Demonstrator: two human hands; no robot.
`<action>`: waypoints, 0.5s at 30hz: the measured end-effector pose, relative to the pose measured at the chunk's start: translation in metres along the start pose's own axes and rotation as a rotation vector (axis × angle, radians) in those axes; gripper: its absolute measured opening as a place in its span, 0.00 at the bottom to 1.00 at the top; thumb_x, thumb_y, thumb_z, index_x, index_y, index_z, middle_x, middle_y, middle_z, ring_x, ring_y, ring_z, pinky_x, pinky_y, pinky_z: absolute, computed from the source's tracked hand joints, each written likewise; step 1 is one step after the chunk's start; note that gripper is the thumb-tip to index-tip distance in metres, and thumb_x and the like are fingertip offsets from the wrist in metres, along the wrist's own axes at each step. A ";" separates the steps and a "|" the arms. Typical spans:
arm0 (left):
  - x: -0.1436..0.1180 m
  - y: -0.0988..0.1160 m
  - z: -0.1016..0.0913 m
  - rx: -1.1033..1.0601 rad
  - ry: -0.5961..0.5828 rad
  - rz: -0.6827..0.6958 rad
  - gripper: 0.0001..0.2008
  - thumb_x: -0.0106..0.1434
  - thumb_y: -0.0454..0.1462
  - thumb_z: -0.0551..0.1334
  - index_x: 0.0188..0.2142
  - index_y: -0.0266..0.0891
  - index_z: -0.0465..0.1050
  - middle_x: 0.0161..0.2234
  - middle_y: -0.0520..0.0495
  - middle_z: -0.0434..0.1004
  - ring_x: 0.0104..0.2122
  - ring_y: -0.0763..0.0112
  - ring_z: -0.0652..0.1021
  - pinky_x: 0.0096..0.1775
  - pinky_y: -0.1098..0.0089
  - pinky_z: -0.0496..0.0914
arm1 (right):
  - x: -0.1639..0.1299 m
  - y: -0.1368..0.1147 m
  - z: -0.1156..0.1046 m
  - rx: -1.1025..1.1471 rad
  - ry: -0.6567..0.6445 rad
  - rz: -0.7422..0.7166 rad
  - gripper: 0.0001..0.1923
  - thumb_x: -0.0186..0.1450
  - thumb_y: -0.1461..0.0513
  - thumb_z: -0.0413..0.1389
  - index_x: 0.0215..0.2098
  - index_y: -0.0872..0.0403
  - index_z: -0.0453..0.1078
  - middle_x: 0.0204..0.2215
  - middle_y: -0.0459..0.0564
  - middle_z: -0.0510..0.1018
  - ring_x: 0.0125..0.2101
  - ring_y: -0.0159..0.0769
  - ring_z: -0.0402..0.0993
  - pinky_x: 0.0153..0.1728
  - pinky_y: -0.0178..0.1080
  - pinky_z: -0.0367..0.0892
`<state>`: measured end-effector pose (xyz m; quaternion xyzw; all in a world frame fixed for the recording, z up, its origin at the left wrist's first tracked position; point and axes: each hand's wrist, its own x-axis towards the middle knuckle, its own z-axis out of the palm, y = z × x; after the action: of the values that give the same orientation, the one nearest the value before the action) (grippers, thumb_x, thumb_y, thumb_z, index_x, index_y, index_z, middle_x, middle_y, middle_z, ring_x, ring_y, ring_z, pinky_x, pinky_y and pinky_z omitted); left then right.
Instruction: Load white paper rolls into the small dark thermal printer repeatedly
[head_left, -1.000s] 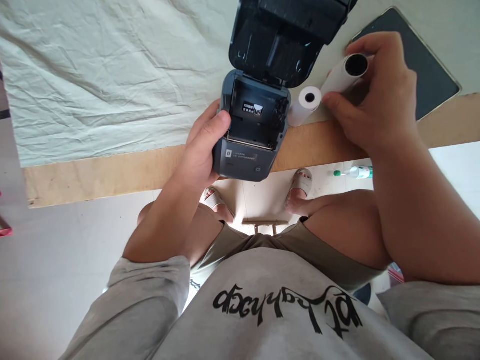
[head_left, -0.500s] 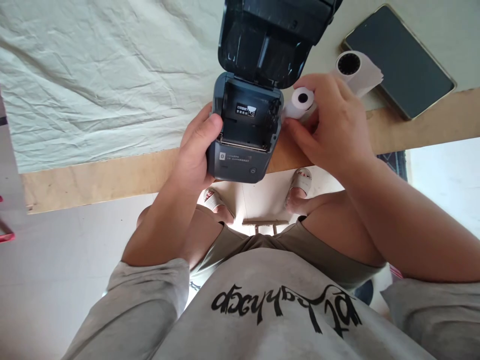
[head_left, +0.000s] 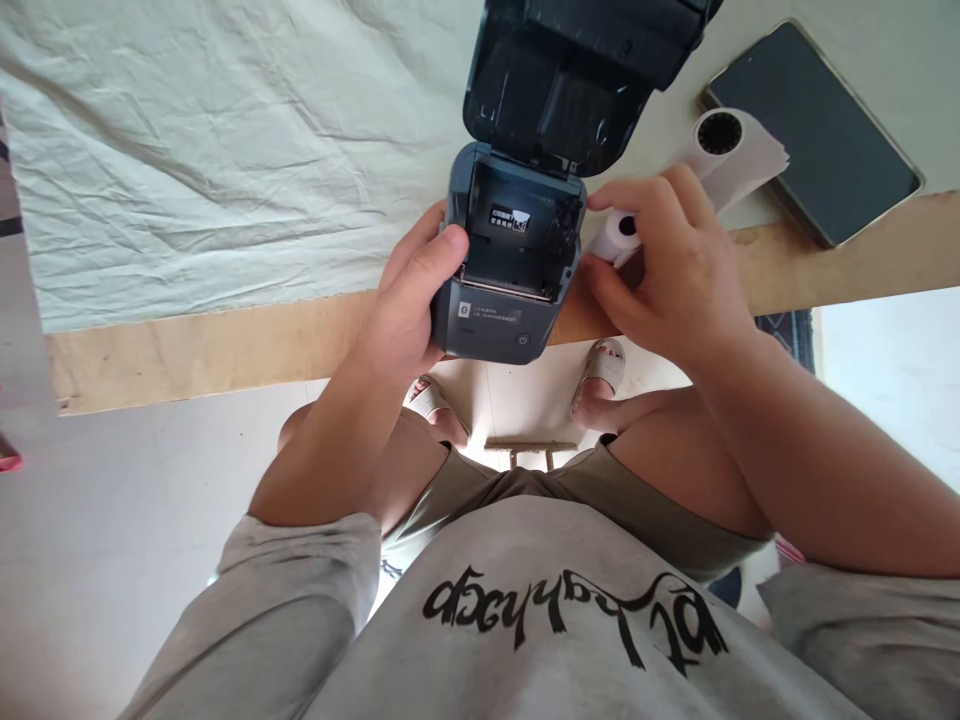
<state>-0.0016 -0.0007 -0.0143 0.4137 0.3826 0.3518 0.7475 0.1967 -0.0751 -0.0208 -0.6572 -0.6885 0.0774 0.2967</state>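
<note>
At table edge [head_left: 187, 350], left hand [head_left: 409, 300] gripping open printer [head_left: 510, 260] overhanging the edge, right hand [head_left: 667, 270] pinching paper roll [head_left: 621, 232] beside the bay — risking slip, unspooling or printer tipping off.

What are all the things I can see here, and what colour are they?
printer: 1, dark grey, lid open, at table edge
small paper roll: 1, white, beside printer
loose paper roll: 1, white, by tablet
tablet: 1, black, top right
cloth: 1, pale, covering table
table: 1, wooden
sandals: 2, white, on floor
left hand: holds printer
right hand: grips small paper roll
</note>
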 end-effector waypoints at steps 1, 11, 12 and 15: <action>0.000 -0.001 -0.001 0.010 -0.018 0.027 0.30 0.61 0.63 0.54 0.42 0.40 0.74 0.35 0.46 0.78 0.38 0.60 0.81 0.33 0.65 0.74 | -0.001 0.002 0.000 0.060 0.010 -0.007 0.23 0.59 0.66 0.55 0.53 0.46 0.62 0.41 0.51 0.71 0.38 0.36 0.72 0.35 0.40 0.69; -0.011 0.007 -0.001 0.086 -0.035 0.027 0.18 0.61 0.52 0.62 0.45 0.45 0.69 0.35 0.49 0.74 0.38 0.64 0.81 0.30 0.70 0.70 | 0.005 -0.020 -0.013 0.345 0.346 -0.230 0.18 0.62 0.57 0.61 0.49 0.44 0.65 0.42 0.44 0.74 0.40 0.32 0.75 0.36 0.38 0.73; -0.012 0.008 -0.001 0.090 -0.030 0.036 0.18 0.61 0.51 0.63 0.45 0.45 0.69 0.36 0.49 0.74 0.39 0.63 0.81 0.31 0.70 0.70 | 0.007 -0.026 -0.012 0.302 0.327 -0.258 0.16 0.62 0.58 0.60 0.48 0.45 0.65 0.42 0.43 0.76 0.41 0.34 0.77 0.38 0.39 0.74; -0.013 0.009 -0.002 0.080 -0.050 0.058 0.16 0.60 0.49 0.64 0.45 0.47 0.70 0.39 0.48 0.75 0.43 0.60 0.79 0.37 0.64 0.73 | 0.015 -0.040 -0.005 0.144 0.301 -0.262 0.12 0.62 0.61 0.60 0.44 0.48 0.64 0.41 0.44 0.80 0.43 0.37 0.79 0.39 0.41 0.74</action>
<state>-0.0107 -0.0069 -0.0032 0.4631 0.3652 0.3472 0.7291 0.1656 -0.0668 0.0078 -0.5434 -0.7086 -0.0122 0.4500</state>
